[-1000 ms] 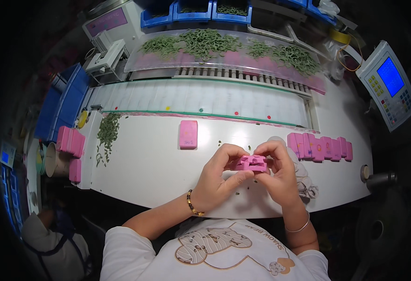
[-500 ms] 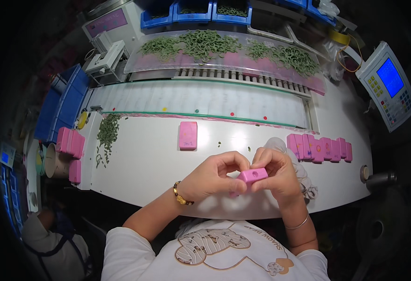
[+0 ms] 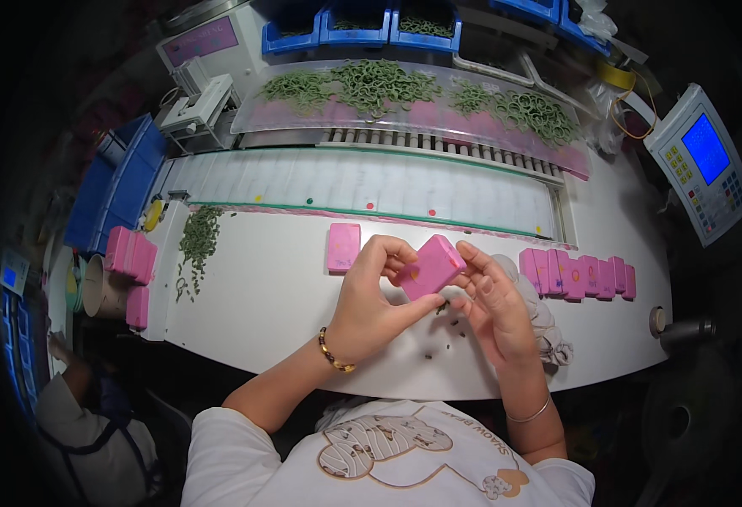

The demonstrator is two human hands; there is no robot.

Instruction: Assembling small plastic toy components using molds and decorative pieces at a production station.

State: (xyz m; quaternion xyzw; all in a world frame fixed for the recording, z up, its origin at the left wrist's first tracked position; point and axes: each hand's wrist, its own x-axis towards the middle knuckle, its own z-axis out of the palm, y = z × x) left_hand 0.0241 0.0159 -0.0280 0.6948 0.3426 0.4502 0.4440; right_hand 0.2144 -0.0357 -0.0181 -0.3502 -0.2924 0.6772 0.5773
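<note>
Your left hand (image 3: 371,302) grips a pink, box-shaped block (image 3: 432,269) at its two o'clock, above the smooth white desk (image 3: 257,296); your right hand (image 3: 504,317), fingers parted, hovers at the block's four o'clock, contact unclear.

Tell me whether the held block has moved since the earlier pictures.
Yes: the held block has shifted left and up the picture, nearer the lone pink block.
</note>
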